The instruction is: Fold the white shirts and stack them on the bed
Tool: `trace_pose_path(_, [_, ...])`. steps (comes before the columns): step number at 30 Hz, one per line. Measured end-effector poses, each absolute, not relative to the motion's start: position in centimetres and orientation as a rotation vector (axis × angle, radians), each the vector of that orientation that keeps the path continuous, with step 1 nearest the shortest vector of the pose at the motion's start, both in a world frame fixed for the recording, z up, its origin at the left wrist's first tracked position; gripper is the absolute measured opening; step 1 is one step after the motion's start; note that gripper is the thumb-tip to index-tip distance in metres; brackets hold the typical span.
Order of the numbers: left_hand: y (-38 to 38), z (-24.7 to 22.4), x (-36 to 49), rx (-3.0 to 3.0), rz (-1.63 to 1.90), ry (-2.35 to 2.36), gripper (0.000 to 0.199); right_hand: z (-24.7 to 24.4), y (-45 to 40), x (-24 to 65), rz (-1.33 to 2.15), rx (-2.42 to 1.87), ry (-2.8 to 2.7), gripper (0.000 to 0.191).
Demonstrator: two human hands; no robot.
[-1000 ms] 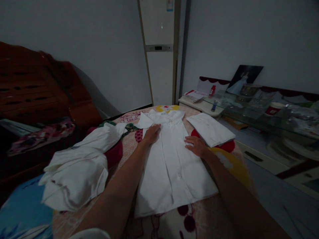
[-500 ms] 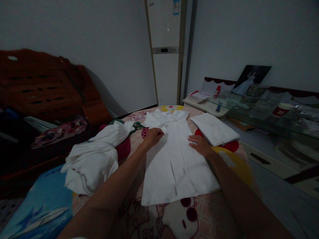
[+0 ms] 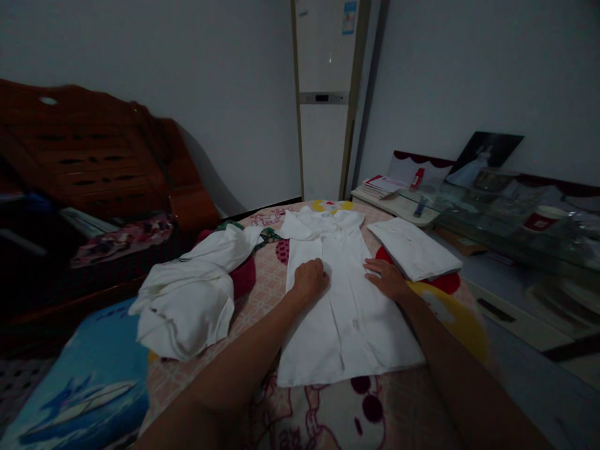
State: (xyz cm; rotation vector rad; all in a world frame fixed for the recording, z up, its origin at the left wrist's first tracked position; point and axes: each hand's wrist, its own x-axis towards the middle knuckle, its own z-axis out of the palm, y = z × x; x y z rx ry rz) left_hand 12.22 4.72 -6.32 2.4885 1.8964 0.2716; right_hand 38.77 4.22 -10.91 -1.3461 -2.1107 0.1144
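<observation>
A white collared shirt (image 3: 344, 300) lies spread in front of me, its sides folded inward and its collar pointing away. My left hand (image 3: 309, 282) is closed over the shirt's left half, fingers curled down into the cloth beside a lengthwise fold. The fingertips are hidden underneath. At the shirt's right edge, my right hand (image 3: 385, 279) rests with its fingers stretched out and slightly apart on the fabric. A folded white garment (image 3: 415, 247) lies just beyond the right hand. Left of the shirt is a loose, crumpled white garment (image 3: 187, 300).
A patterned pink cloth (image 3: 262, 300) covers the round table. A blue printed chair back or cover (image 3: 94, 381) stands at the left, with a wooden bench (image 3: 94, 156) behind. On the right is a glass-topped cabinet (image 3: 497, 212) bearing a paper cup (image 3: 542, 219) and papers (image 3: 382, 185).
My left hand has moved from the shirt's upper left edge inward and nearer to me, onto the shirt's left half. My right hand stays at the right edge. The view has shifted slightly left.
</observation>
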Motion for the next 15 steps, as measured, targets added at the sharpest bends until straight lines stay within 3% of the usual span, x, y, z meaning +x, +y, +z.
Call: trace_pose_path(15, [5.7, -5.9, 11.4, 2.416, 0.455, 1.655, 0.026, -10.5, 3.9, 38.8, 0.099, -1.331, -2.133, 0.029])
